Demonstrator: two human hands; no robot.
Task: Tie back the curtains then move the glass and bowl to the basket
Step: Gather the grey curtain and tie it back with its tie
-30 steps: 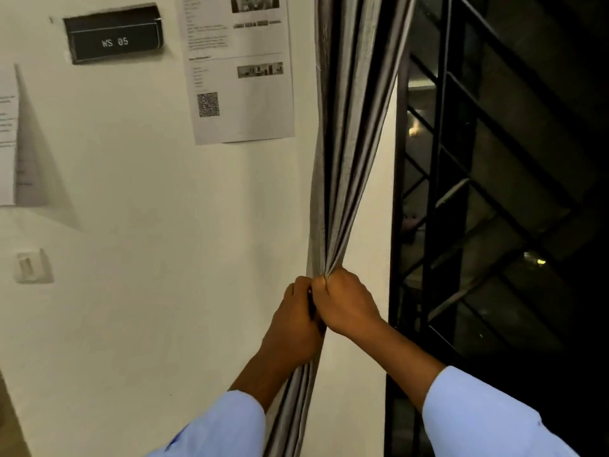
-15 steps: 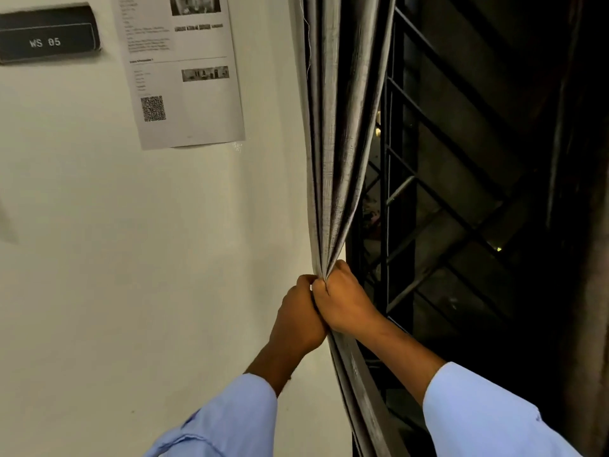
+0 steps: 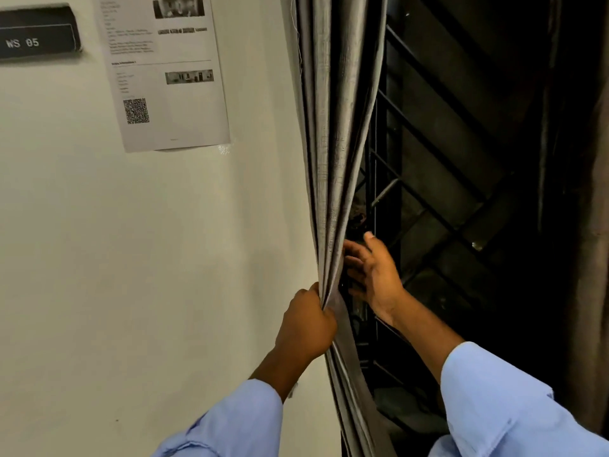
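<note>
Grey curtain [image 3: 333, 159] bunched in left hand [image 3: 304, 324], right hand [image 3: 372, 272] spread nr grille [image 3: 428, 199]

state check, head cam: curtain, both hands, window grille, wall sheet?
Curtain: gathered into a bunch, not tied.
Left hand: grips the bunched curtain.
Right hand: open, fingers spread beside the curtain, holding nothing.
Window grille: uncovered, dark behind.
Printed sheet: stuck flat on the wall.

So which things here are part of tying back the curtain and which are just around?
Part of the job:
- grey curtain, gripped by left hand
- right hand, open beside it

Just around:
- printed notice
- WS 05 sign
- window grille
</note>
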